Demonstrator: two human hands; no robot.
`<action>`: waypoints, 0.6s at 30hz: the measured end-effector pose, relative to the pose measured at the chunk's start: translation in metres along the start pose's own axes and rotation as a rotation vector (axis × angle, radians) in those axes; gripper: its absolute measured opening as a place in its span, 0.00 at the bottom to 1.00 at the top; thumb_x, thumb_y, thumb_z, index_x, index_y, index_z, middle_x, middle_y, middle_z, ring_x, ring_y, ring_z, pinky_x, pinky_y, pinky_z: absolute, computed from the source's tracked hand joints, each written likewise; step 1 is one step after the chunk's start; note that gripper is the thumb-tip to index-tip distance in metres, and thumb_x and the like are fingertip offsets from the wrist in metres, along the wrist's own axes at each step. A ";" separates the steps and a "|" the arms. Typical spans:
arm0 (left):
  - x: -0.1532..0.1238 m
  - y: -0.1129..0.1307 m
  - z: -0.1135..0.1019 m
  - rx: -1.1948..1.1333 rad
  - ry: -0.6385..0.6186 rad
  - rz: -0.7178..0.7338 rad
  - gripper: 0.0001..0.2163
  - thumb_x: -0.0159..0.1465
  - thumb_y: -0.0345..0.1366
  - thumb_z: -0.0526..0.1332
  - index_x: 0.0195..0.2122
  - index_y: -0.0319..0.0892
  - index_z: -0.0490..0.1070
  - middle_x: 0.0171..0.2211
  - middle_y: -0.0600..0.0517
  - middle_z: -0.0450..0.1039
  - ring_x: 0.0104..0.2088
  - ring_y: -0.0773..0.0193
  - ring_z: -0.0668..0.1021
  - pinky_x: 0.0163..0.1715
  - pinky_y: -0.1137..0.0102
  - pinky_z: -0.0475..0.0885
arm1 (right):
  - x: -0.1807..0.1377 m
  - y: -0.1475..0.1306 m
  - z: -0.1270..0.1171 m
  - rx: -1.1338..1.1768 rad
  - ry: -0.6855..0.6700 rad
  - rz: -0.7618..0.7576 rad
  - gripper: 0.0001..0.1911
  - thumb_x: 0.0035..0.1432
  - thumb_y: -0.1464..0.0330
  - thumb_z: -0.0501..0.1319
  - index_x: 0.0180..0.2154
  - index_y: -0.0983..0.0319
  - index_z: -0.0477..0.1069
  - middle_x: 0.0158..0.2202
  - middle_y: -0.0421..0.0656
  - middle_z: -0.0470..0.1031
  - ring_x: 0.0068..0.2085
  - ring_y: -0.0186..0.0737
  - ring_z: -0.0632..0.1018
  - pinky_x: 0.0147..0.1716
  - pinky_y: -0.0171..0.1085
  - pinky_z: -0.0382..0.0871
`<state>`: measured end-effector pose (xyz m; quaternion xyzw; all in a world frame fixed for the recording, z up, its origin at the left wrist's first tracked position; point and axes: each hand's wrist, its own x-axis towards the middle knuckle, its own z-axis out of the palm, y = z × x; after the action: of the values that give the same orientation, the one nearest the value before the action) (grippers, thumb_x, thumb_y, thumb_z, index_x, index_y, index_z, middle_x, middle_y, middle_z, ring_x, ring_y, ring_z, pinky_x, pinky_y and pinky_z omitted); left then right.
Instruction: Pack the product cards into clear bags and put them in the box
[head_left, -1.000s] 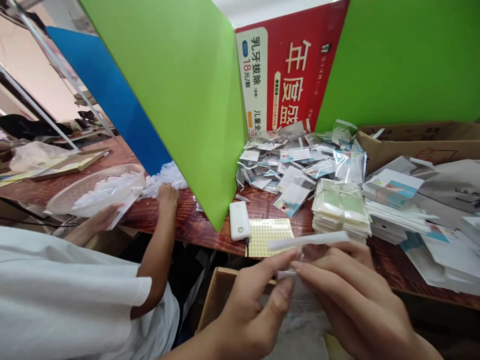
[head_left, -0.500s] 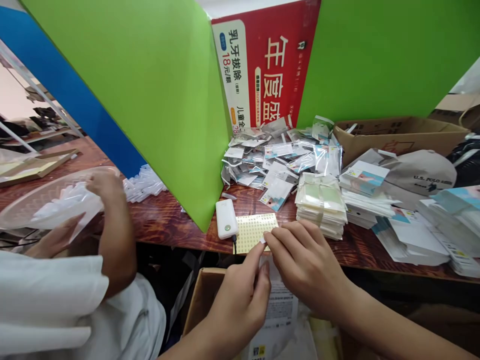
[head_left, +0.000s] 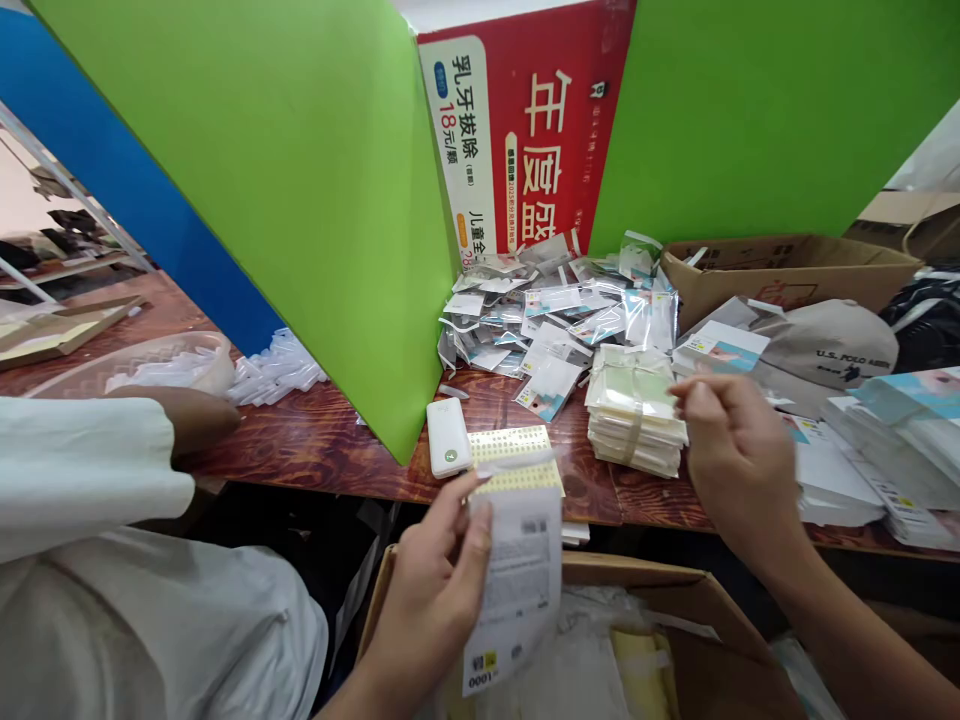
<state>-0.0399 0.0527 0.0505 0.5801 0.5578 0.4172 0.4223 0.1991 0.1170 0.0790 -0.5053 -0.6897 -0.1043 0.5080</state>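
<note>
My left hand (head_left: pixel 442 570) pinches the left edge of a white printed card in a clear bag (head_left: pixel 517 590), its thumb lying over the front. The bag's clear flap overlaps a yellow sheet of small round stickers (head_left: pixel 514 445) on the table. My right hand (head_left: pixel 739 455) is raised to the right, fingers curled together; whatever they may hold is too small to make out. Just left of it stands a tied stack of pale yellow packets (head_left: pixel 634 420). A white power bank (head_left: pixel 448 438) lies left of the sticker sheet.
Bagged cards (head_left: pixel 555 310) are heaped against the green boards (head_left: pixel 750 130). To the right are a cardboard box (head_left: pixel 787 265), a grey cap (head_left: pixel 832 340) and card stacks (head_left: pixel 840 480). An open carton (head_left: pixel 652 575) sits below the table edge. Another person's sleeve (head_left: pixel 82 470) is at left.
My right hand has left the bagged card and moved right and up. My left hand has shifted slightly left, still holding the bag. The other person's arm has moved down from the basket.
</note>
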 end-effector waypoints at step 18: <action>-0.005 0.018 0.017 0.283 -0.133 0.200 0.18 0.68 0.35 0.52 0.57 0.37 0.68 0.20 0.58 0.69 0.19 0.69 0.69 0.20 0.76 0.62 | -0.017 -0.035 0.021 0.108 -0.188 -0.323 0.09 0.63 0.76 0.55 0.30 0.63 0.69 0.28 0.44 0.73 0.32 0.41 0.73 0.34 0.39 0.68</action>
<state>-0.0186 0.0472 0.0624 0.7127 0.5213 0.3351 0.3287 0.1583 0.1048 0.0684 -0.3674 -0.8109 -0.0998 0.4444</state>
